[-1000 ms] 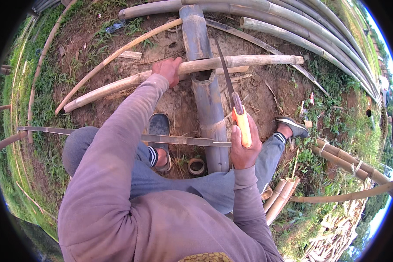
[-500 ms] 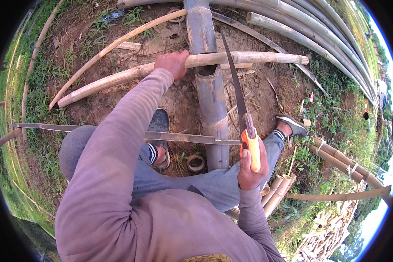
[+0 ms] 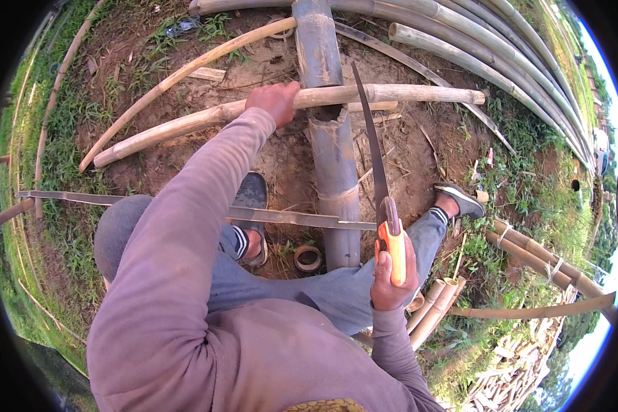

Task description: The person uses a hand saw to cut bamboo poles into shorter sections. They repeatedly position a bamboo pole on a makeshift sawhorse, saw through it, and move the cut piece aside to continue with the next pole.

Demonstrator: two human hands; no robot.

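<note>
My left hand (image 3: 273,104) is wrapped round a light bamboo pole (image 3: 405,93). The pole lies crosswise over a thick grey bamboo trunk (image 3: 338,168), beside an opening cut in the trunk's top. In my right hand (image 3: 393,280) is the orange handle of a handsaw (image 3: 373,147). The saw's long dark blade points away from me. Its front part overlaps the pole just right of the trunk; whether the teeth touch the pole I cannot tell.
A split bamboo strip (image 3: 275,215) crosses in front of my legs. Long bamboo poles (image 3: 460,62) lie stacked at the far right. A curved strip (image 3: 178,74) rests at the far left. Short bamboo pieces (image 3: 434,309) stand by my right forearm, near a heap of scraps (image 3: 505,360).
The handsaw has come back slightly toward me with my right hand, its blade tip now lower in the view. My left hand keeps its hold on the pole.
</note>
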